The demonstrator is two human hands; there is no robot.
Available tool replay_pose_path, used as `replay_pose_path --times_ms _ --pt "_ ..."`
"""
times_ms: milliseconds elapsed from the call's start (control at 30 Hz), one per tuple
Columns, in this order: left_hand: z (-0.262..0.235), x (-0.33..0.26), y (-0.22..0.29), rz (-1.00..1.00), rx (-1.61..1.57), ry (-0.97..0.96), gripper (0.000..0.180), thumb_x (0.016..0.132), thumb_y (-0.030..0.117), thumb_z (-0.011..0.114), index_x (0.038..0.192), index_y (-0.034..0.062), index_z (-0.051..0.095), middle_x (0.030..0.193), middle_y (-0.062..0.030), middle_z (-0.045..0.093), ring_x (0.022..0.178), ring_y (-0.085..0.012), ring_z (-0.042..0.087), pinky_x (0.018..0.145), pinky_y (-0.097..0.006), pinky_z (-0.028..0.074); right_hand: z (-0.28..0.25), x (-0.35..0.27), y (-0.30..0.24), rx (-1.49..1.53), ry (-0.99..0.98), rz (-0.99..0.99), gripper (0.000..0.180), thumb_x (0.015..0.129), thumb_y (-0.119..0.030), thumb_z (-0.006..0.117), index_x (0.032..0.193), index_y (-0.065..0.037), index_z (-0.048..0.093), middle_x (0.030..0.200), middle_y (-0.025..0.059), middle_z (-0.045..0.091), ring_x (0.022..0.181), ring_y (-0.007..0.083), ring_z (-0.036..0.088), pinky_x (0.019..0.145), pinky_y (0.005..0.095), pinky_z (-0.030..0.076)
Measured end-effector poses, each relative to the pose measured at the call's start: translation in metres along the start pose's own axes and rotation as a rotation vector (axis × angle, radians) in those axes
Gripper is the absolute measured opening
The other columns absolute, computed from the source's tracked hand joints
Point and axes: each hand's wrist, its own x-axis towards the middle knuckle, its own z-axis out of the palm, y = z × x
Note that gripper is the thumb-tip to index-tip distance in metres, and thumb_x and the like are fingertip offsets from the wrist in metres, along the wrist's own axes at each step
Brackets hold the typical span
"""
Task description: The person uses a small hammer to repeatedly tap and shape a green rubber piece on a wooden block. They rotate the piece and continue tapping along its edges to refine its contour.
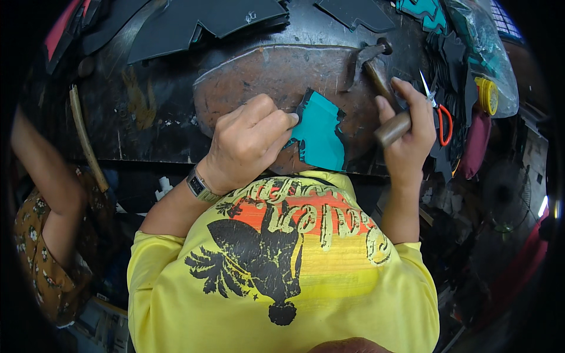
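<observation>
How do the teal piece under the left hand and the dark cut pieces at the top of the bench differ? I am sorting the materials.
The teal piece is bright turquoise; the dark cut pieces are near black. The teal piece lies alone on the worn brown slab, pressed by the left hand; the dark pieces lie overlapped and untouched. Both are flat sheets with notched edges.

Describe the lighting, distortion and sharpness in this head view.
Head view: strong fisheye bending with black corners; even light on the left hand, teal piece and right hand holding a hammer, all sharp; a bright glare spot at the right rim.
</observation>
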Motion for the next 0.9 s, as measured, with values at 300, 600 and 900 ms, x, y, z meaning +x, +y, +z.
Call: replay_pose_path --times_ms 300,600,900 --pt "-0.001 -0.001 -0.002 -0.028 0.024 -0.022 0.016 0.079 0.0 0.081 0.09 0.0039 0.07 0.08 -0.0079 0.055 0.068 -0.0259 0.065 0.059 -0.037 0.054 0.051 -0.022 -0.036 0.624 -0.221 -0.19 0.022 0.083 0.005 0.076 0.102 -0.001 0.066 0.116 0.0225 0.074 0.093 0.0305 0.071 0.083 0.0378 0.057" --pt "-0.005 0.006 -0.001 -0.148 0.033 -0.032 0.018 0.08 0.007 0.082 0.092 0.0054 0.069 0.084 -0.0093 0.059 0.074 -0.0303 0.067 0.064 -0.04 0.054 0.05 -0.022 -0.034 0.536 -0.299 -0.277 0.036 0.068 -0.002 0.081 0.102 -0.003 0.068 0.116 0.019 0.073 0.099 0.0366 0.071 0.087 0.044 0.058" --pt "-0.043 0.032 -0.007 -0.06 0.102 -0.31 0.023 0.077 0.006 0.081 0.098 0.0042 0.072 0.091 -0.0082 0.066 0.087 -0.0305 0.065 0.078 -0.041 0.051 0.041 -0.014 -0.041 0.334 -0.402 -0.421 0.023 0.078 -0.01 0.071 0.1 -0.004 0.065 0.12 0.0189 0.07 0.098 0.0322 0.067 0.082 0.0437 0.057"
